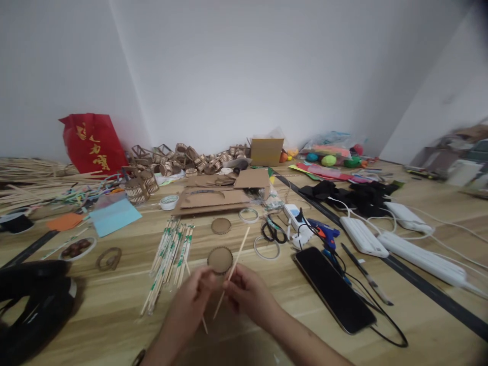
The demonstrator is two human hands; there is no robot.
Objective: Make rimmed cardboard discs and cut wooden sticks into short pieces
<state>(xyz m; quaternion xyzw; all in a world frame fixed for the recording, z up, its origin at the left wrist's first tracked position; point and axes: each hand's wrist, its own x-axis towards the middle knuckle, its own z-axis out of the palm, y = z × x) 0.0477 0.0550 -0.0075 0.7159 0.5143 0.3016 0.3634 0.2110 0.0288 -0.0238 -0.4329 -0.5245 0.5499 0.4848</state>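
Note:
My right hand [247,292] pinches a thin wooden chopstick [241,248] between thumb and fingers, slanting up to the right. Close beside it, my left hand [192,300] has its fingers curled, somewhat blurred. A second chopstick [205,324] passes behind the left hand and seems gripped in it, though the grip is partly hidden. Just beyond both hands lies a round cardboard disc [220,259] with a dark rim, and a smaller disc [221,225] sits farther back. Left of them are several wrapped chopsticks [168,259] in paper-and-plastic sleeves.
Scissors [273,230], tape rings [267,247], a blue glue gun [324,233] and a black phone [335,290] lie to the right, near white power strips [421,257]. Cardboard sheets [213,198], small woven-looking baskets [190,158] and a red bag [93,145] stand behind.

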